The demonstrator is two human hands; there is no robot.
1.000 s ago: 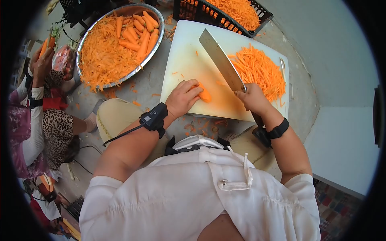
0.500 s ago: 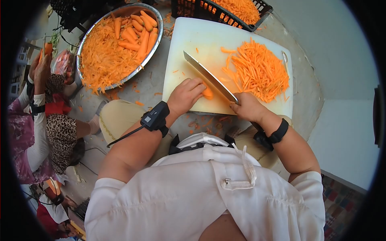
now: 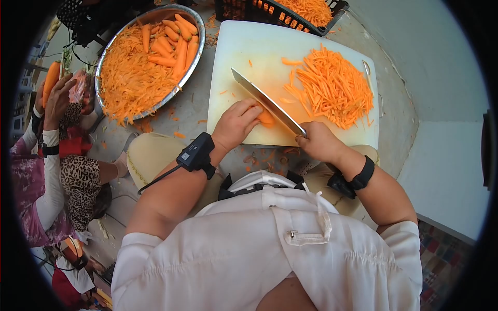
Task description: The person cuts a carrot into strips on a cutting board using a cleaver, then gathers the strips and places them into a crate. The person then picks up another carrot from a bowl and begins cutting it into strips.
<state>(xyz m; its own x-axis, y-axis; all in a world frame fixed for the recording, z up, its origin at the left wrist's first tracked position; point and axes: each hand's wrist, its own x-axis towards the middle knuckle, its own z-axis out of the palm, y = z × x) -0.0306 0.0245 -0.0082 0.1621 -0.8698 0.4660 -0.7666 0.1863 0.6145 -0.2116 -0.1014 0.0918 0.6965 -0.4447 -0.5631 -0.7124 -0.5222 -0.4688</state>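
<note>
My right hand (image 3: 320, 141) is wrapped around the handle of a broad cleaver (image 3: 267, 100), whose blade slants up and left across a white cutting board (image 3: 244, 46). Close beside the blade, my left hand (image 3: 237, 124) presses a piece of carrot (image 3: 266, 118) to the board with its fingers curled. Part of that carrot is hidden under the fingers. On the other side of the blade lies a heap of carrot strips (image 3: 334, 88), with a few loose slices near it.
A metal basin (image 3: 199, 49) at the upper left holds whole carrots and shreds. Behind the board, a black crate (image 3: 259, 14) contains more cut carrot. At the left, a co-worker's hand (image 3: 56, 103) holds a carrot (image 3: 51, 83). Scraps lie on the floor.
The cleaver and both my hands keep nearly the same place on the board, the view having shifted slightly. The co-worker's carrot at the left now stands higher and more in view.
</note>
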